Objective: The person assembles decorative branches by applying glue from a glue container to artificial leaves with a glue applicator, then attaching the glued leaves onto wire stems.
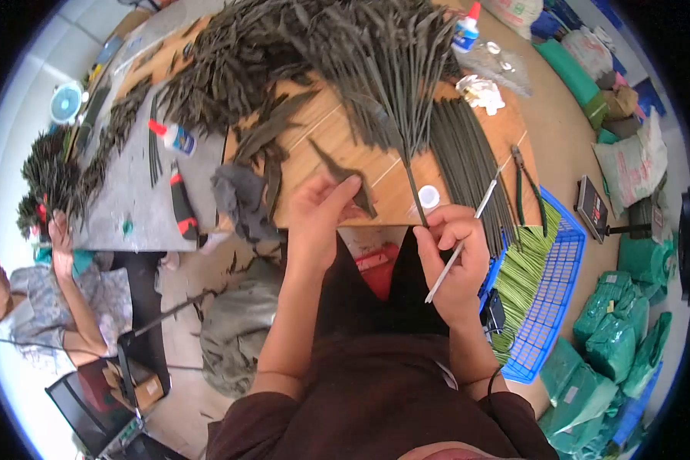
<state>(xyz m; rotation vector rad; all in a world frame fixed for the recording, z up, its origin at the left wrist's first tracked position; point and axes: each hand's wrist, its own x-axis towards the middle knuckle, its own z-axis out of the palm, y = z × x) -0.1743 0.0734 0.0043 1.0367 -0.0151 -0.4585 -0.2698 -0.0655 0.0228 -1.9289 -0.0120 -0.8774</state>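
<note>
L hand: my left hand (320,222) is raised over the near edge of the wooden board (345,130), fingers bent together, tips pinching a dark leaf strip (350,180) that lies on the wood.
R hand: my right hand (452,257) is curled shut, thumb & forefinger nipping the bottom of a leafy stem (410,165); a thin white stick (460,245) runs slantwise through the same grip, tip pointing down-left.
Stem: stands near upright from my R fingers, fanning at the top into a spray of dark leaves (391,54) over the board's far side.
Leaf strip: just left of the stem, near but apart from it, approx. between my two hands.
Cap: small white round cap (428,197) on the board, just above my R hand.
Stems pile: bundle of straight dark stems (468,161) to the right on the board; pliers (523,180) beside them.
Basket: blue plastic basket (556,299) at my right, holding green sticks (521,276).
Glue: glue bottle w/ red tip (175,138) on the grey mat (130,199) left of the board; another bottle (466,31) at the far edge.
Cloth: grey rag (238,195) at the board's left corner.
Other person: a person (46,299) sits far left, hand up at a bunch of dark leaves (50,180).
Bags: green bags (617,330) on the floor, lower right.
</note>
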